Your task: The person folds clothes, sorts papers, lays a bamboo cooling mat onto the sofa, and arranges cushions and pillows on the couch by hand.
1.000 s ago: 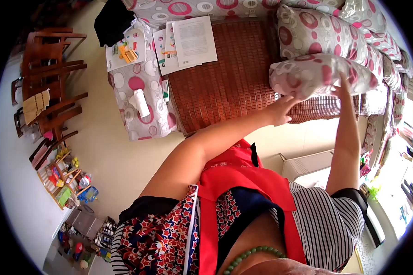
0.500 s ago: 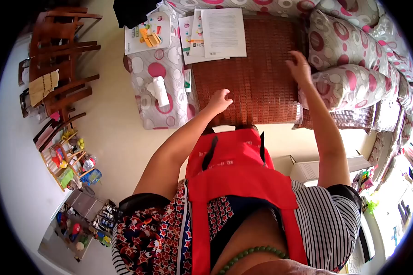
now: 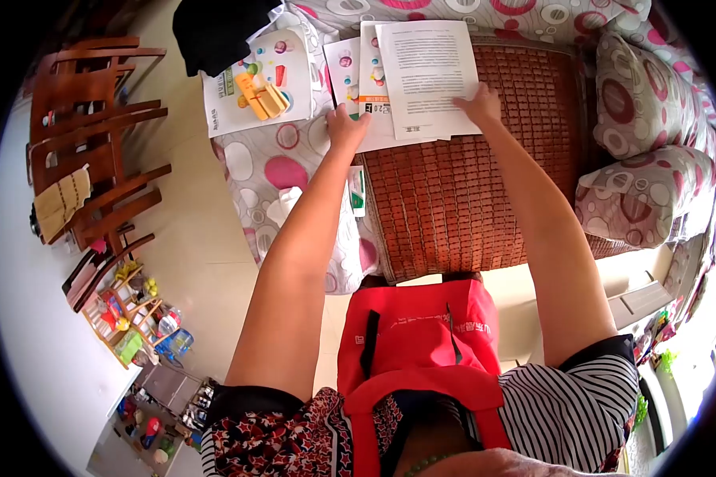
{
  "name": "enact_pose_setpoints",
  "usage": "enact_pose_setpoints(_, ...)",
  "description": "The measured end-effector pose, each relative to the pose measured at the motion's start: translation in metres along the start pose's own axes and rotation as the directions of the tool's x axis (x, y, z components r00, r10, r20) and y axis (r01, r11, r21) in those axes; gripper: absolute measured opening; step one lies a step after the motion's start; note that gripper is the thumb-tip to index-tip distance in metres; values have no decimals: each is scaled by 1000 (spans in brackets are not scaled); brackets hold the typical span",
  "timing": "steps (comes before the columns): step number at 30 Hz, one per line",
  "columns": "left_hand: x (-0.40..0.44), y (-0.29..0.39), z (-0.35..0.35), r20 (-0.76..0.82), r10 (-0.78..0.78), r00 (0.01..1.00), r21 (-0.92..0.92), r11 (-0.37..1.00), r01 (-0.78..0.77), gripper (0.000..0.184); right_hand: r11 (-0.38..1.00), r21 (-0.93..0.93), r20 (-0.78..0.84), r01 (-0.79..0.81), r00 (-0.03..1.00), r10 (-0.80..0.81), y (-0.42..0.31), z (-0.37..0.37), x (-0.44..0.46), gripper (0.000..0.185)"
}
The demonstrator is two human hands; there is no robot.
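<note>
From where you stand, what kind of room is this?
Probably a home living room: a brown woven seat mat, grey cushions with pink circles, and dark wooden chairs.

Matt white paper sheets (image 3: 433,75); glossy, ridged brown seat mat (image 3: 469,203); cloth cushions (image 3: 640,95).

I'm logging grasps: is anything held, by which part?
Grip cannot be told: right hand at the right edge of the printed sheet, left hand at the lower left of the leaflets.

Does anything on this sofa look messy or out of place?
The papers overlap unevenly, slightly askew, between the left hand and right hand. The black cloth looks bunched up, as if dropped there. I see no spill or damage.
</note>
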State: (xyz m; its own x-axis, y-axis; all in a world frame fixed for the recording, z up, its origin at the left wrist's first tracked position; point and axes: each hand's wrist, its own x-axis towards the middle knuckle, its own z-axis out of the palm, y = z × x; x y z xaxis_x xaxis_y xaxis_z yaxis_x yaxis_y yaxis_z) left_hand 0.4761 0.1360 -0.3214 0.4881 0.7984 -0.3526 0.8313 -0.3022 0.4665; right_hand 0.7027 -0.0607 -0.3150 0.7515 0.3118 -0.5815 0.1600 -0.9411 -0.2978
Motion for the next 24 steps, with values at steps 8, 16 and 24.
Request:
enact_pose_setpoints(8,-8,-17,40,-32,-199,979,-218,958,187,44,995,-91,-57,38,997,-44,-68,42,-49,96)
enact_pose_setpoints(16,-19,-11,29,-27,-387,922,-531,787,314,42,996,94,-20,4,1000,-2,-76,49,-55,94)
enact_pose_setpoints(24,-50,-18,-10,320,-301,898,-680,587,439,37,976,219,30,15,999,-22,-44,71,-67,96)
